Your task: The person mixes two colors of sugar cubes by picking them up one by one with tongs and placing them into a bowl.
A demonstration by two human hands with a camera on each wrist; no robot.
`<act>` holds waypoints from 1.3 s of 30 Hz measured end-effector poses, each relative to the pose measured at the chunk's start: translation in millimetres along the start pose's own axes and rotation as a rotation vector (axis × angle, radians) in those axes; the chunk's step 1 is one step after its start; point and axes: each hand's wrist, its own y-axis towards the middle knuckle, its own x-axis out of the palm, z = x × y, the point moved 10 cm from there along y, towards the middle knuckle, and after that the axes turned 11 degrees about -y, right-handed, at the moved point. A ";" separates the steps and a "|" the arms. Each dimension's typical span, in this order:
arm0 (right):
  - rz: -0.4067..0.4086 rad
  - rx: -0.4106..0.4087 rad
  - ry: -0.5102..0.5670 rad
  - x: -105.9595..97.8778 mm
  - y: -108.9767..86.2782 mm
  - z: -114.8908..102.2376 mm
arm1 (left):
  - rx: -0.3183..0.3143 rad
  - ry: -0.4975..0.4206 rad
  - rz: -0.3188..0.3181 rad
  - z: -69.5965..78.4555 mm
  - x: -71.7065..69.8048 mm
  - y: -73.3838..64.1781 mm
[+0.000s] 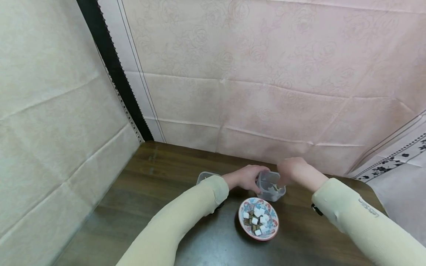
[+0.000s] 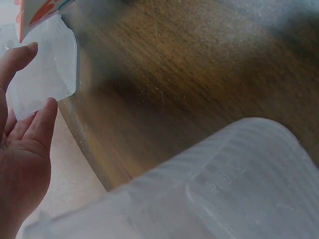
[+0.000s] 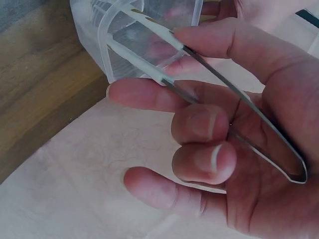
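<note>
My left hand [image 1: 247, 178] grips the side of a clear plastic container [image 1: 273, 197] near the table's back edge, thumb on one side and fingers on the other, as the left wrist view shows. Small metal tongs with white tips [image 3: 159, 31] are held in my right hand [image 3: 269, 89], thumb on one arm and fingers against the other. Their tips reach inside the container, apart from each other. Just in front of the container stands a patterned bowl [image 1: 272, 213] with several white and brown cubes in it.
A second clear container [image 1: 207, 174] stands left, partly hidden behind my left sleeve; it looms large in the left wrist view [image 2: 239, 174]. Cloth-like walls [image 1: 266, 92] rise behind the wooden table [image 1: 133, 207] and at its left side.
</note>
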 end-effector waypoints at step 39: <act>0.062 -0.130 0.094 11.9 3.8 0.1 | 0.022 0.043 0.001 -1.1 0.5 1.2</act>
